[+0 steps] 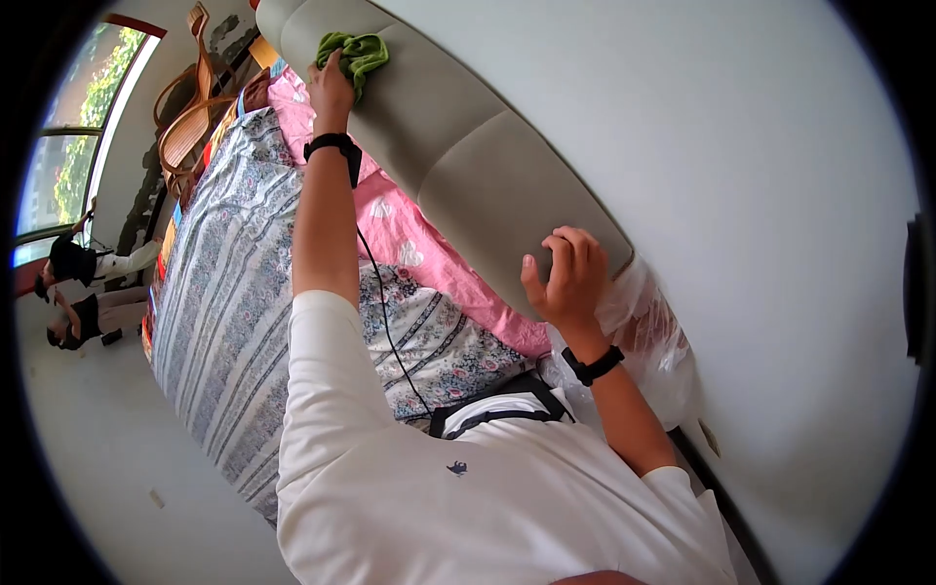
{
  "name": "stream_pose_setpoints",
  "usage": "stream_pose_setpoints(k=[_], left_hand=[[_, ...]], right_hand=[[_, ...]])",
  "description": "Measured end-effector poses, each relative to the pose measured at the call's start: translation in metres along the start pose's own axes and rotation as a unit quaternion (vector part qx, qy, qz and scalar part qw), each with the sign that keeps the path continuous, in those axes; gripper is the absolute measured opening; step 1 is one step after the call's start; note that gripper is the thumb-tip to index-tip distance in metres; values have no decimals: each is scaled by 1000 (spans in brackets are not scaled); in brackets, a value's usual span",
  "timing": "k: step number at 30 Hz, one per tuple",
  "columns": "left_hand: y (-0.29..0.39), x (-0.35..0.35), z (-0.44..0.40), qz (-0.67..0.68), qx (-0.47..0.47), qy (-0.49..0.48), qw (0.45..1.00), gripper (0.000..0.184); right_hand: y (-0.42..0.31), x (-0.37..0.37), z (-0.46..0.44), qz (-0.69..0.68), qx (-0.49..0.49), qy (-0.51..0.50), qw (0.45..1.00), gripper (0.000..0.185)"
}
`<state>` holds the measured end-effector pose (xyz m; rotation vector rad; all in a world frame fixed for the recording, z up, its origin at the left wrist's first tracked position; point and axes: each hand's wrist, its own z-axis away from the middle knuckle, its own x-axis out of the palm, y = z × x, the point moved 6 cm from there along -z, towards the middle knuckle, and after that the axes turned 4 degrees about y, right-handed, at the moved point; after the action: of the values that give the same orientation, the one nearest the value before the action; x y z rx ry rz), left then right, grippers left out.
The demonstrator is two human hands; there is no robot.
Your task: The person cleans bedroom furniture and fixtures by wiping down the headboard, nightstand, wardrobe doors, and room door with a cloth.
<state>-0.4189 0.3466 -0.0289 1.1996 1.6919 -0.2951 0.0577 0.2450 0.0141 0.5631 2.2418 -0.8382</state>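
Observation:
My left hand point(331, 93) is stretched far out to the upper left, its fingers closed on a crumpled green cloth point(357, 60). The cloth lies against the padded grey-beige headboard point(468, 161) near its far end. At the headboard's near end, my right hand point(570, 275) rests with curved fingers and the thumb apart; a dark patch between thumb and fingers looks like shadow. Each wrist wears a black band. Below the headboard lies a pink sheet point(429, 249) with pale heart shapes, next to a flowered, striped bedcover point(219, 283).
Clear plastic wrapping point(634, 341) hangs by the headboard's near end. A white wall point(760, 214) runs behind it. A thin black cable point(385, 322) crosses the bed. Wooden chairs point(190, 127), a window point(78, 146) and two people point(83, 283) are at the left.

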Motion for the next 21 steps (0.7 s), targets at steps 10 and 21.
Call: stream_pose_setpoints(k=[10,21], left_hand=[[87,-41,107,223,124,-41,966,46],[200,-119,288,326,58,-141,933,29]], right_hand=[[-3,2,4,20,-6,6,1000,28],[-5,-3,3,-27,-9,32,999,29]])
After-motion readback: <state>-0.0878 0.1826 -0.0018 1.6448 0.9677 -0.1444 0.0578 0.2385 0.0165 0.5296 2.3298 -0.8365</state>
